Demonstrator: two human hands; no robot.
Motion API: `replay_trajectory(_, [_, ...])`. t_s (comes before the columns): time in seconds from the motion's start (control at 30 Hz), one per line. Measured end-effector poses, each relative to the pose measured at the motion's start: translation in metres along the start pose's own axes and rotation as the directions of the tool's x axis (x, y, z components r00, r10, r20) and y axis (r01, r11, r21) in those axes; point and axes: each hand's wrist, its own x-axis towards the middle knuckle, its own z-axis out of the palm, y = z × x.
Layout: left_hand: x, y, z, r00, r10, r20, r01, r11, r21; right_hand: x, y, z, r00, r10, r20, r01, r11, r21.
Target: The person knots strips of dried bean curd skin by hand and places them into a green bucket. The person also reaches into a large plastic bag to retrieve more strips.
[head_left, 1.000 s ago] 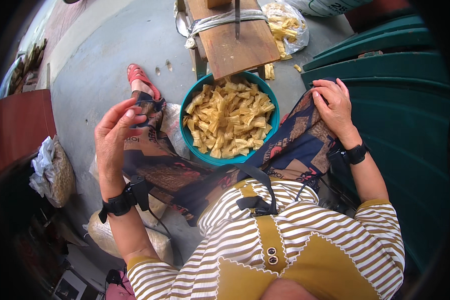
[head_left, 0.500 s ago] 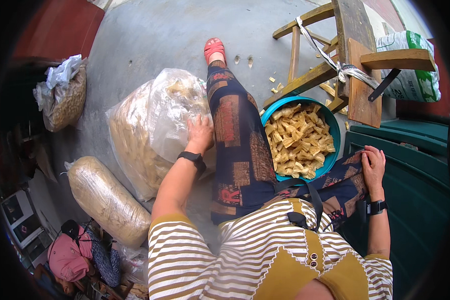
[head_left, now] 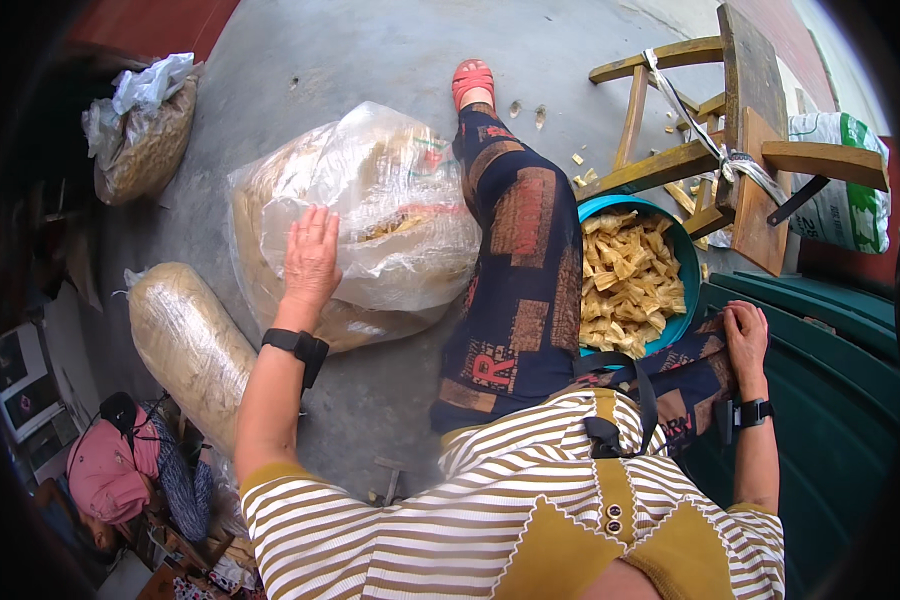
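My left hand [head_left: 310, 260] lies palm-down on a large clear plastic bag [head_left: 370, 275] of tan material, fingers straight and holding nothing. The bag's top is crumpled, with some yellowish contents showing. My right hand [head_left: 748, 345] rests on my right knee, fingers loosely bent over the patterned trouser cloth. Between my legs sits a teal tub [head_left: 686, 255] heaped with yellow, dried, strip-like pieces [head_left: 625, 285].
A long filled bag [head_left: 190, 345] lies left; another sack [head_left: 145, 140] stands behind it. A wooden bench [head_left: 755, 80] with tied board and blade is beyond the tub, a white-green sack behind it. A person in pink [head_left: 110, 465] is lower left. Green panels [head_left: 820, 400] flank my right.
The view has swung left, bringing the big bag into sight. My left hand went from raised in the air onto that bag, then shifted leftward across it. My right hand stayed on the knee.
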Motion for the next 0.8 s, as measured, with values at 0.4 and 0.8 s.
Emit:
replay_trajectory(0.4, [0.046,0.099,0.041,0.878,0.105,0.467,-0.084,0.994,-0.064,-0.009,-0.076,-0.046,0.991,-0.106,0.081,0.06,0.897,0.439])
replay_trajectory(0.8, [0.07,0.025,0.005,0.954,-0.291,0.078,0.3,0.943,-0.146,0.07,-0.289,-0.09,0.55,-0.835,-0.019,0.713,0.457,0.532])
